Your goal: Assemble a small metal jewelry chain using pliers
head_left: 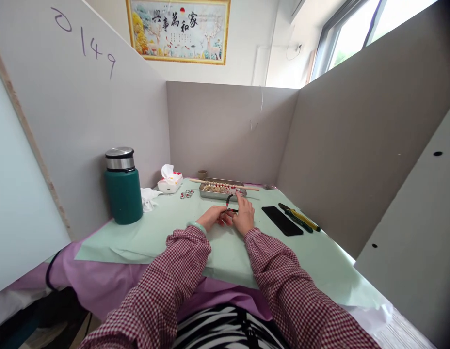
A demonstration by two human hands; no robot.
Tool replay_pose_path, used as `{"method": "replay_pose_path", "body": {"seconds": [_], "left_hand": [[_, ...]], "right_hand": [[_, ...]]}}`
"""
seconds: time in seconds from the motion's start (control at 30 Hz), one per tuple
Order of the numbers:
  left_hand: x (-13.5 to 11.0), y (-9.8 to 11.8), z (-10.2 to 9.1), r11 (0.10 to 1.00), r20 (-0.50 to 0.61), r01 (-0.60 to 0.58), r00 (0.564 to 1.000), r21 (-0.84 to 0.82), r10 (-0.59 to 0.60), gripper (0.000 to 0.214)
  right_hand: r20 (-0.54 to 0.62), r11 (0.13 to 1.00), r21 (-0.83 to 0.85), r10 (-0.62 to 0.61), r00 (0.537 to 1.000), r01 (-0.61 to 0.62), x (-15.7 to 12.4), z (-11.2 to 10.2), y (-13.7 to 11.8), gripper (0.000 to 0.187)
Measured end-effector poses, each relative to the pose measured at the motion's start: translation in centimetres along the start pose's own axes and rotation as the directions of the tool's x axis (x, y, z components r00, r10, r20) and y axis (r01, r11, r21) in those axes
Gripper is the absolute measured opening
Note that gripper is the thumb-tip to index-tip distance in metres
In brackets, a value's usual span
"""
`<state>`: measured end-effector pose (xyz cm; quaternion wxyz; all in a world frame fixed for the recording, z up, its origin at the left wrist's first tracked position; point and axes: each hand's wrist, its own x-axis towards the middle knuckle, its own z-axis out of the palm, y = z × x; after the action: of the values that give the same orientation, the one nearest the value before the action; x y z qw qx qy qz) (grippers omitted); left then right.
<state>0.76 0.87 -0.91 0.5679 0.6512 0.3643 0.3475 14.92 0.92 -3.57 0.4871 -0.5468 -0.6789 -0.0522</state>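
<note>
My left hand and my right hand meet over the pale green sheet, just in front of a metal tray. Between them is a thin black curved band, bent like part of a ring; its exact kind cannot be made out. The left fingers are curled around its lower end, partly hidden. On its right side, the right fingers press against it, the index finger pointing up. Small pale and red beads lie in the tray. A wooden stick with small red and pale pieces rests across it.
Left of the tray lie several small red and silvery rings. A tissue pack, crumpled tissue and green flask stand further left. On the right are a black flat slab and yellow-green pliers. Grey partitions enclose the table.
</note>
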Motion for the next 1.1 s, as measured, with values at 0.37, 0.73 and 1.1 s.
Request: {"method": "replay_pose_path", "body": {"seconds": [0.37,0.73,1.1], "left_hand": [[-0.3,0.4,-0.7,0.996,0.034,0.094,0.995,0.003,-0.094,0.073],[0.3,-0.3,-0.8,0.965,-0.306,-0.137,0.930,0.222,0.203,0.035],[0.5,-0.8,0.0,0.922,-0.156,-0.176,0.958,0.344,0.241,0.035]], "right_hand": [[0.144,0.985,0.161,0.039,0.989,-0.062,-0.1,0.4,0.5,0.021],[0.512,0.715,0.528,0.161,0.844,-0.457,0.3,0.6,0.5,0.026],[0.536,0.719,0.493,0.194,0.822,-0.491,0.1,1.1,0.5,0.026]]}}
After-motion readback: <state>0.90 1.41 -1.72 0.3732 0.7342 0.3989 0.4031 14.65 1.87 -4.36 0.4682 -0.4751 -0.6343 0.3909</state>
